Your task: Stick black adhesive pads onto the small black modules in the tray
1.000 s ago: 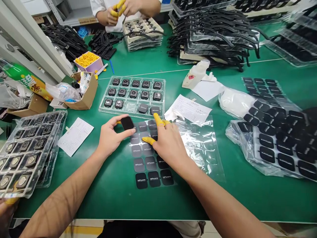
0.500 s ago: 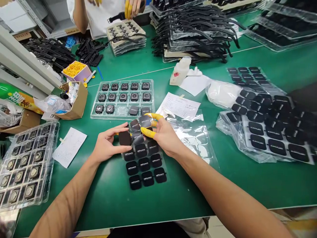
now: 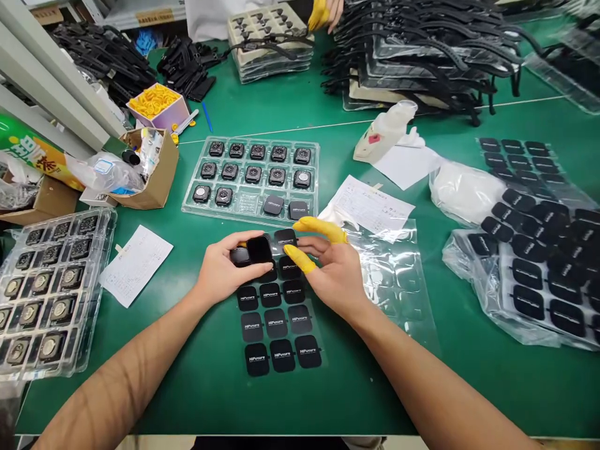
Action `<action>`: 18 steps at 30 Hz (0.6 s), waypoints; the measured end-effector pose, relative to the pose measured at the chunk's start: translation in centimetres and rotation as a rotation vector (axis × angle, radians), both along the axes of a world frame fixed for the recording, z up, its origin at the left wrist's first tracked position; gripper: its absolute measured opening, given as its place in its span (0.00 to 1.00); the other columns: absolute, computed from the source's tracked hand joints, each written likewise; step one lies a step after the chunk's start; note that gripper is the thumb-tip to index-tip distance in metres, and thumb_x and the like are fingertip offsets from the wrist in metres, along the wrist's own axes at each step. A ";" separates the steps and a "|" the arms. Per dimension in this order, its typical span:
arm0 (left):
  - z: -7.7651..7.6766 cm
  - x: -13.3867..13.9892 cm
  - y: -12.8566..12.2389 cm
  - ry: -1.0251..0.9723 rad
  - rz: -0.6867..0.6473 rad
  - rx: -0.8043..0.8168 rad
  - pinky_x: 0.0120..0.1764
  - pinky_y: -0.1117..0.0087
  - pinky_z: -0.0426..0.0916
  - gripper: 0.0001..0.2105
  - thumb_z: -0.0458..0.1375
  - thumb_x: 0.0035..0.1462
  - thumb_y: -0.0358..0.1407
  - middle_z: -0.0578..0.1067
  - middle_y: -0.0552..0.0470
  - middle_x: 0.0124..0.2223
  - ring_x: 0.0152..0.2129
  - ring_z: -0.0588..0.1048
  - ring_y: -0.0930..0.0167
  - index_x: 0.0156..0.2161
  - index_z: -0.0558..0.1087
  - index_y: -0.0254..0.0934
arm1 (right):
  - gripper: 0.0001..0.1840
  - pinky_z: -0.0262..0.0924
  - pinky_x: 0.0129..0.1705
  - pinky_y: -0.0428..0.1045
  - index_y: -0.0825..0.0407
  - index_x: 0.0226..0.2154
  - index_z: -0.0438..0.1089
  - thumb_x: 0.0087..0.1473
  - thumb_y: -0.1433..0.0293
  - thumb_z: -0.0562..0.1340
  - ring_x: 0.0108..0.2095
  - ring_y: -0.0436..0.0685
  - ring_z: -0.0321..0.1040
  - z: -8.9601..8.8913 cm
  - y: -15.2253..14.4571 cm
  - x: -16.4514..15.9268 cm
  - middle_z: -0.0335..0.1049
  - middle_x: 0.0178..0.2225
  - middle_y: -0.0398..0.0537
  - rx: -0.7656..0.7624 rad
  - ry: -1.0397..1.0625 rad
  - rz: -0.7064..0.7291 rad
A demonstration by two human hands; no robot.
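Note:
My left hand [image 3: 234, 265] is closed around a black smartwatch body [image 3: 259, 249], dark glass face up, over the upper left of a clear sheet of black protective film stickers [image 3: 275, 323]. White "HiFuture" lettering marks the stickers. My right hand [image 3: 330, 265], with yellow finger cots on thumb and index finger, is at the sheet's upper right. Its fingers are apart around a corner sticker [image 3: 285, 240], the thumb tip at that sticker's lower edge. Whether the thumb presses on the sheet I cannot tell. Behind my hands, a clear tray [image 3: 187, 206] holds several watch bodies.
Another tray of watch bodies [image 3: 59, 281] lies at left beside a paper slip [image 3: 135, 265]. Clear film [image 3: 398, 281] and bagged sticker sheets [image 3: 527, 275] are on the right. A white bottle [image 3: 384, 131], strap stacks [image 3: 422, 50] and a co-worker's hand [image 3: 323, 14] are farther back.
My right thumb and index finger have spread apart and shifted right from the upper sticker. My left hand has moved the watch body slightly right over the sheet. The camera view has shifted.

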State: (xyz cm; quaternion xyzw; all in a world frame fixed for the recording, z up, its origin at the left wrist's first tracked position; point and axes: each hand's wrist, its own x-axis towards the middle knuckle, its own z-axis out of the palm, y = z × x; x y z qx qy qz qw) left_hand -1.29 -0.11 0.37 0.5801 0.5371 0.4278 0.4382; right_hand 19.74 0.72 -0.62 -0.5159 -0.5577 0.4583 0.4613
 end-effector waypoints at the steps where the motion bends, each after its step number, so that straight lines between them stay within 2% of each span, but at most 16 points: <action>1: -0.1 0.0 -0.1 -0.004 0.007 -0.003 0.49 0.61 0.79 0.27 0.76 0.44 0.41 0.84 0.48 0.47 0.43 0.82 0.62 0.52 0.81 0.43 | 0.23 0.73 0.57 0.60 0.43 0.52 0.68 0.56 0.58 0.70 0.48 0.58 0.77 0.0 0.0 0.0 0.72 0.56 0.50 -0.002 0.002 0.002; 3: -0.1 0.0 -0.1 -0.022 0.002 -0.002 0.49 0.61 0.80 0.26 0.76 0.45 0.41 0.84 0.48 0.47 0.43 0.82 0.62 0.52 0.81 0.43 | 0.22 0.74 0.56 0.59 0.43 0.51 0.69 0.57 0.57 0.69 0.46 0.57 0.78 0.2 0.0 0.0 0.74 0.54 0.49 -0.041 0.042 -0.017; 7: -0.2 0.0 -0.4 -0.007 -0.004 0.051 0.50 0.61 0.79 0.25 0.75 0.47 0.40 0.84 0.49 0.47 0.43 0.83 0.62 0.52 0.81 0.43 | 0.27 0.76 0.52 0.58 0.44 0.51 0.68 0.52 0.56 0.73 0.44 0.57 0.80 0.5 0.2 0.0 0.76 0.53 0.50 -0.125 0.128 -0.039; 14: -0.1 0.3 -0.5 0.194 -0.028 0.313 0.42 0.64 0.78 0.21 0.73 0.51 0.36 0.85 0.52 0.43 0.35 0.82 0.66 0.51 0.81 0.46 | 0.32 0.73 0.59 0.61 0.44 0.48 0.68 0.43 0.58 0.77 0.51 0.60 0.78 0.5 1.0 0.4 0.78 0.49 0.48 -0.242 0.216 -0.057; 18: -0.2 0.3 -0.6 0.241 -0.056 0.434 0.40 0.66 0.78 0.21 0.72 0.52 0.32 0.85 0.53 0.44 0.34 0.82 0.68 0.52 0.80 0.48 | 0.33 0.73 0.59 0.60 0.44 0.47 0.67 0.41 0.58 0.78 0.50 0.60 0.79 0.8 1.0 0.3 0.79 0.47 0.47 -0.292 0.276 -0.098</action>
